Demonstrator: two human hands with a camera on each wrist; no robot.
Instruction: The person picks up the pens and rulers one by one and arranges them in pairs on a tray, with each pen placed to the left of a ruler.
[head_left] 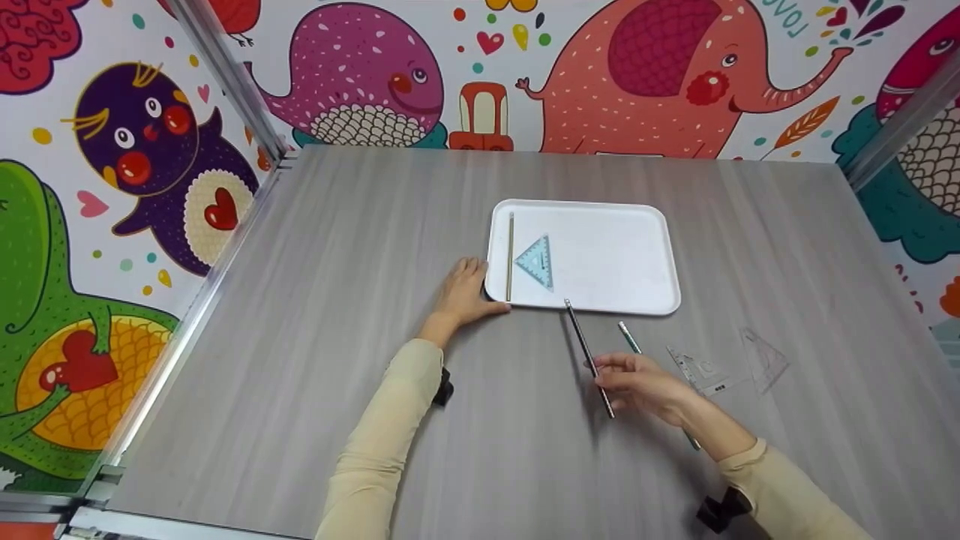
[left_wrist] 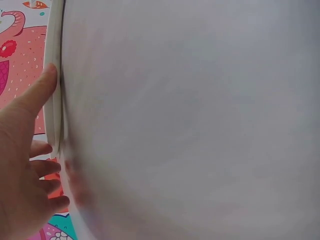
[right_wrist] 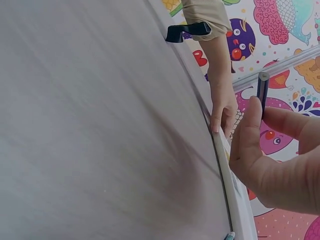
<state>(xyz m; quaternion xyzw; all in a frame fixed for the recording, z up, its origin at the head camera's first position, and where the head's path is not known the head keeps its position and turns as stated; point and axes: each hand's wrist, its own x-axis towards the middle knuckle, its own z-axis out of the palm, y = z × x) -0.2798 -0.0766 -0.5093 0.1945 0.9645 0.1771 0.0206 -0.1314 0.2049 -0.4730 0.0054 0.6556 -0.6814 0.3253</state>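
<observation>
My right hand (head_left: 641, 382) pinches a dark pencil (head_left: 577, 334) between thumb and fingers, above the table in front of the tray. One end of the pencil points at the tray's front edge; in the right wrist view its cut end (right_wrist: 263, 77) sticks up past the fingertips. My left hand (head_left: 465, 292) rests at the near left corner of a white tray (head_left: 615, 259), thumb along the front rim and fingers at the left side. Inside the tray, a gold-coloured pencil (head_left: 510, 259) lies along the left, beside a light blue set square (head_left: 538, 261).
A green pencil (head_left: 628, 336) lies partly hidden under my right hand. To its right, a clear set square (head_left: 701, 371) and another clear triangle (head_left: 765, 360) lie on the grey table (head_left: 337, 262). Walls with cartoon animals stand behind and at the sides.
</observation>
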